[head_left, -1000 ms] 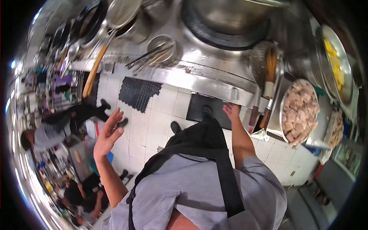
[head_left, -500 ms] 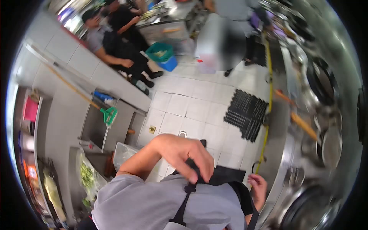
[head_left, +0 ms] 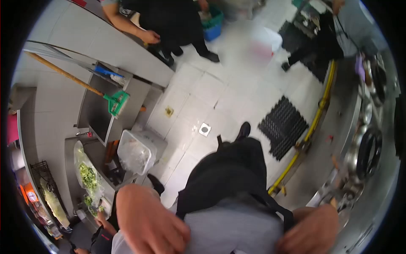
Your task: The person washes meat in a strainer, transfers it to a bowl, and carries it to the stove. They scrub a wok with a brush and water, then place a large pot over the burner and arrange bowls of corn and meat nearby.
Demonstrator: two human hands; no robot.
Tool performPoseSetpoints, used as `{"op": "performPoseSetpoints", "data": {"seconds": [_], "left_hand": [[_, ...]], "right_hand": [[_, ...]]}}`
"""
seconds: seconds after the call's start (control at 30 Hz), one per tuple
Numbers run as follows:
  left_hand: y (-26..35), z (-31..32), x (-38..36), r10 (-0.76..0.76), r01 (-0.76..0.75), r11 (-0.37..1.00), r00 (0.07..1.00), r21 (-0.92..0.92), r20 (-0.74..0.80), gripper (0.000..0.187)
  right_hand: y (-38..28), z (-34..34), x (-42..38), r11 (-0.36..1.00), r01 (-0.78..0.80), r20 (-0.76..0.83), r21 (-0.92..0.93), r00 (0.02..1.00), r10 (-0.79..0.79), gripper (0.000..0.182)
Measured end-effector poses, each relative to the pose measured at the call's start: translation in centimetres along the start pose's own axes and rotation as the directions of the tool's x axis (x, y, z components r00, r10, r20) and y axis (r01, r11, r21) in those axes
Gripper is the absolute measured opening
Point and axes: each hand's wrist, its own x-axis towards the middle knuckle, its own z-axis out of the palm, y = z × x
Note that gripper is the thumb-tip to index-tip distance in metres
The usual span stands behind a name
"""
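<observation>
My left hand (head_left: 150, 222) is in front of the left of my chest, fingers curled down and closed against the grey shirt (head_left: 232, 226). Whatever its fingertips grip is hidden. On the other side, my right hand (head_left: 313, 228) is closed at a black apron strap (head_left: 289, 216), its fingertips partly out of sight. The black apron (head_left: 230, 169) hangs from my chest over my legs, and its upper edge lies between the two hands.
A co-worker's hand (head_left: 100, 220) is beside leafy greens (head_left: 88, 175) at the left. A clear plastic bin (head_left: 137, 152) stands on the floor near a green broom (head_left: 116, 103). Black mats (head_left: 283, 127), a yellow pipe (head_left: 315, 122) and pans (head_left: 367, 152) are to the right. Other people stand ahead.
My left hand has dropped from the middle of my chest to the left. My right hand has come nearer the apron strap. The view has swung, and the apron shows more fully.
</observation>
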Motion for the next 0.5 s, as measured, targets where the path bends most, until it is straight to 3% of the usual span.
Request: {"op": "performPoseSetpoints", "data": {"seconds": [0.03,0.07,0.1,0.13,0.17,0.2,0.23,0.27,0.3,0.33,0.37,0.4,0.43,0.47,0.5], "left_hand": [[-0.1,-2.0,-2.2,-0.04,0.041,0.999,0.997,-0.012,0.06,0.034],[-0.1,-4.2,-4.6,-0.14,0.14,0.99,0.988,-0.005,-0.069,0.037],[-0.6,-5.9,-7.4,-0.297,0.323,0.947,0.867,-0.003,-0.401,0.04],[-1.5,-7.1,-10.4,-0.399,0.479,0.872,0.582,-0.098,-0.708,0.044],[-3.5,-8.6,-13.0,-0.384,0.67,0.731,0.249,-0.129,-0.889,0.048],[-6.5,-10.7,-15.1,-0.187,0.929,0.368,0.037,-0.035,-0.982,0.046],[-9.8,-10.6,-19.7,-0.157,0.901,-0.427,-0.164,-0.083,-0.974,0.048],[-14.5,-9.1,-25.5,-0.022,0.499,-0.852,-0.338,-0.159,-0.941,0.053],[-16.1,-8.7,-29.4,-0.156,0.569,-0.801,-0.496,-0.185,-0.854,0.056],[-17.7,-8.4,-33.3,-0.282,0.615,-0.75,-0.63,-0.244,-0.724,0.06],[-21.2,-6.9,-41.8,-0.475,0.85,-0.379,-0.519,-0.366,-0.711,0.067],[-22.7,-5.4,-44.1,-0.443,0.834,0.0,-0.494,-0.551,-0.748,0.069],[-23.9,-2.0,-47.8,-0.431,0.798,0.331,-0.347,-0.504,-0.833,0.063],[-26.7,0.0,-51.0,-0.5,0.677,0.145,-0.579,-0.722,-0.644,0.063],[-26.7,1.3,-51.2,-0.55,0.556,-0.079,-0.716,-0.827,-0.429,0.061]], "right_hand": [[0.9,-4.0,-1.3,0.999,-0.051,0.086,0.005,0.995,0.051,0.021],[2.2,-6.7,-3.9,0.983,-0.162,-0.137,-0.084,0.979,0.149,0.022],[3.5,-9.3,-6.6,0.948,-0.296,-0.352,-0.118,0.905,0.239,0.024],[5.4,-9.8,-10.9,0.861,-0.495,-0.791,-0.116,0.57,0.221,0.029],[7.4,-14.0,-13.5,0.703,-0.702,-0.882,0.113,0.255,0.396,0.027],[12.9,-17.7,-19.3,0.388,-0.922,-0.954,0.001,0.116,0.278,0.026],[18.4,-21.4,-25.0,-0.003,-1.0,-0.988,0.026,-0.026,0.149,0.031],[21.2,-22.4,-27.5,-0.612,-0.79,-0.958,-0.015,-0.165,0.236,0.035],[24.2,-25.4,-34.3,-0.719,-0.609,-0.721,-0.335,-0.326,0.612,0.045],[23.3,-28.3,-30.8,-0.492,-0.776,-0.483,-0.394,-0.28,0.829,0.052],[27.3,-31.1,-37.1,-0.061,-0.992,-0.366,0.106,-0.096,0.925,0.056],[26.0,-31.0,-33.4,0.161,-0.856,-0.483,0.491,-0.114,0.868,0.047],[27.2,-31.8,-34.1,0.346,-0.71,-0.542,0.614,-0.06,0.838,0.04],[27.6,-33.4,-34.8,0.302,-0.767,-0.581,0.565,-0.11,0.807,0.038],[28.3,-35.3,-36.0,0.258,-0.816,-0.625,0.517,-0.155,0.765,0.035]]}}
